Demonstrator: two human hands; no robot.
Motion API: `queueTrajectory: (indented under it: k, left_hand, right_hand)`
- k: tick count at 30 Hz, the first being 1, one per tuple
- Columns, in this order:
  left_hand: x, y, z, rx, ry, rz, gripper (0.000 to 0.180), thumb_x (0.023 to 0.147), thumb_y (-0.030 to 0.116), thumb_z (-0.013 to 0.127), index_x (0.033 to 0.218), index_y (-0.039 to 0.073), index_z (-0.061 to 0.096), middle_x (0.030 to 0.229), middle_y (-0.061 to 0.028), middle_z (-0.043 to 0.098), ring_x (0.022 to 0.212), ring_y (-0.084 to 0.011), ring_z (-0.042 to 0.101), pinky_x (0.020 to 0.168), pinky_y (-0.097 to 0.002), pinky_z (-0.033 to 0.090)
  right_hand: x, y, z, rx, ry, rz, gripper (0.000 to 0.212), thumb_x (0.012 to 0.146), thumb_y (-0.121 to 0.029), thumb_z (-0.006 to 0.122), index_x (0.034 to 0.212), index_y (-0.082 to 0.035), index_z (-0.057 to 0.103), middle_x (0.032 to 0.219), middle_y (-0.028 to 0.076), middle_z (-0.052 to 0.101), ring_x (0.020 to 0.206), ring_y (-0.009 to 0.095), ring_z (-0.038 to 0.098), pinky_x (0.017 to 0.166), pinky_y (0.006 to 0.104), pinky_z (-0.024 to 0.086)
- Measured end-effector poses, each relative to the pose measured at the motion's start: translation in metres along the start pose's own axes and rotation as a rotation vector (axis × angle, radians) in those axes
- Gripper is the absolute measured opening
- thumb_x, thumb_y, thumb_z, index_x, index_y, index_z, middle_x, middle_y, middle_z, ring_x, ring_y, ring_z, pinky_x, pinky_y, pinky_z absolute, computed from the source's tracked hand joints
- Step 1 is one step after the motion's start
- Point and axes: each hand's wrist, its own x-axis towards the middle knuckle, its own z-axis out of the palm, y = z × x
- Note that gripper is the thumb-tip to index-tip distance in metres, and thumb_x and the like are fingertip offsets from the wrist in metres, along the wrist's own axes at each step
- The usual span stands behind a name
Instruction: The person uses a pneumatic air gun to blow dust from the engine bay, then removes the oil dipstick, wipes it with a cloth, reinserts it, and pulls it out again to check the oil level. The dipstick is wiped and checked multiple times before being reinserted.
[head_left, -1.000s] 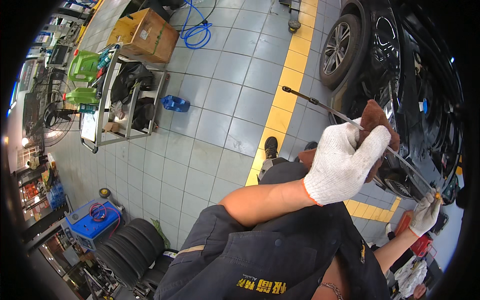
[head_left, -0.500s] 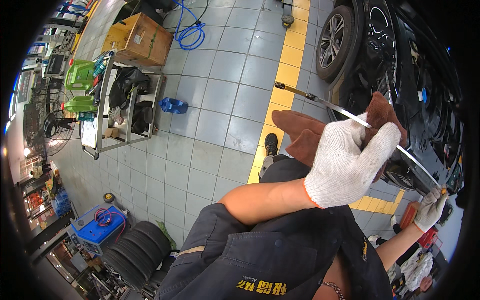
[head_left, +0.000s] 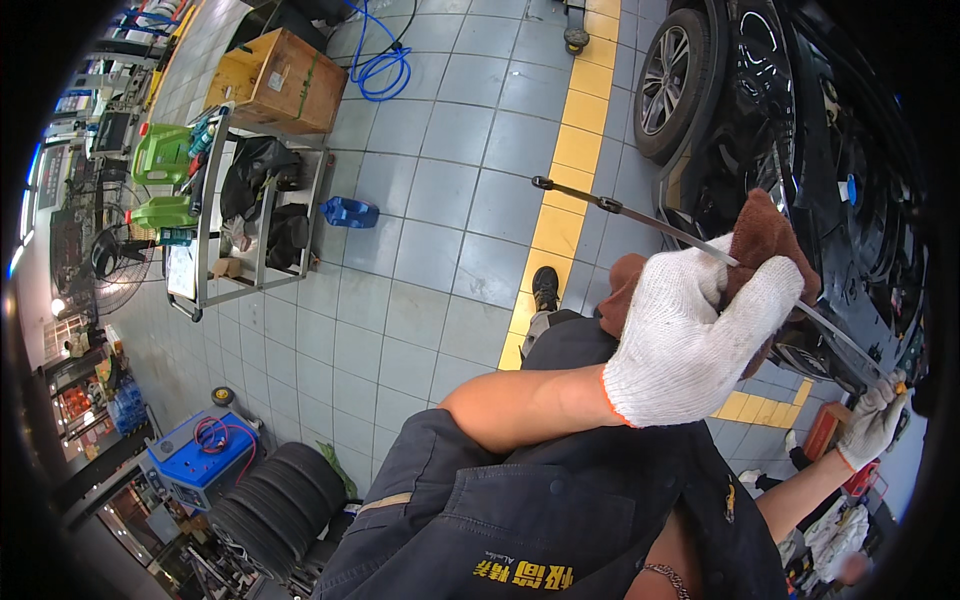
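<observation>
My left hand [head_left: 690, 340], in a white knit glove, is closed on a brown rag [head_left: 765, 235] wrapped around a long thin metal dipstick [head_left: 620, 210]. The dipstick runs from its free tip at the upper left, through the rag, down to the lower right. There my right hand [head_left: 875, 420], also gloved, grips its handle end. Both hands are held out in front of my dark work jacket, beside a black car [head_left: 760, 110].
The car's wheel [head_left: 665, 85] stands at the upper right beside a yellow floor line [head_left: 570, 160]. A metal cart [head_left: 250, 215] with bottles and bags, a wooden box [head_left: 280, 80], a blue hose [head_left: 380, 65] and a blue container [head_left: 350, 212] are on the tiled floor. Stacked tyres [head_left: 275, 505] and a blue machine [head_left: 200, 460] are at the lower left.
The rag has shifted in my left hand, and a fold now shows left of the glove. More bare dipstick sticks out toward the upper left. My right hand keeps its grip.
</observation>
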Motion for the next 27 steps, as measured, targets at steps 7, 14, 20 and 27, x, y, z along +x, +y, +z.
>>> queueTrajectory:
  k: [7, 14, 20, 27]
  left_hand:
    - [-0.001, 0.005, -0.001, -0.058, -0.002, 0.043, 0.03, 0.105, 0.022, 0.066, 0.09, -0.001, 0.076, 0.064, -0.0001, 0.066, 0.056, -0.0031, 0.057, 0.05, -0.0235, 0.04]
    - [0.001, 0.011, -0.003, -0.172, -0.05, 0.002, 0.029, 0.105, 0.021, 0.065, 0.089, -0.002, 0.076, 0.064, 0.001, 0.065, 0.057, -0.0031, 0.056, 0.051, -0.0231, 0.041]
    - [0.001, 0.007, -0.006, -0.08, -0.036, 0.073, 0.03, 0.105, 0.019, 0.065, 0.086, -0.002, 0.074, 0.063, 0.0021, 0.064, 0.057, -0.0028, 0.055, 0.051, -0.0229, 0.04]
    - [-0.001, -0.009, -0.004, -0.1, -0.007, 0.093, 0.029, 0.104, 0.019, 0.066, 0.087, -0.002, 0.074, 0.066, -0.0001, 0.067, 0.059, -0.0033, 0.059, 0.052, -0.0235, 0.043]
  right_hand:
    - [0.002, 0.001, 0.008, 0.022, -0.021, -0.01, 0.04, 0.112, -0.009, 0.05, 0.147, 0.009, 0.04, 0.13, 0.018, 0.052, 0.096, 0.018, 0.049, 0.08, 0.0308, 0.046]
    - [0.002, -0.002, 0.021, -0.026, -0.026, -0.057, 0.036, 0.112, -0.009, 0.049, 0.143, 0.008, 0.041, 0.125, 0.017, 0.051, 0.094, 0.017, 0.05, 0.08, 0.0311, 0.047]
    - [0.003, -0.009, 0.028, -0.067, -0.04, -0.056, 0.034, 0.112, -0.008, 0.051, 0.14, 0.008, 0.042, 0.123, 0.014, 0.05, 0.09, 0.015, 0.048, 0.077, 0.0289, 0.046]
    - [0.007, -0.013, 0.027, -0.09, -0.03, -0.062, 0.035, 0.111, -0.009, 0.054, 0.141, 0.007, 0.044, 0.117, 0.012, 0.051, 0.087, 0.014, 0.047, 0.075, 0.0271, 0.046]
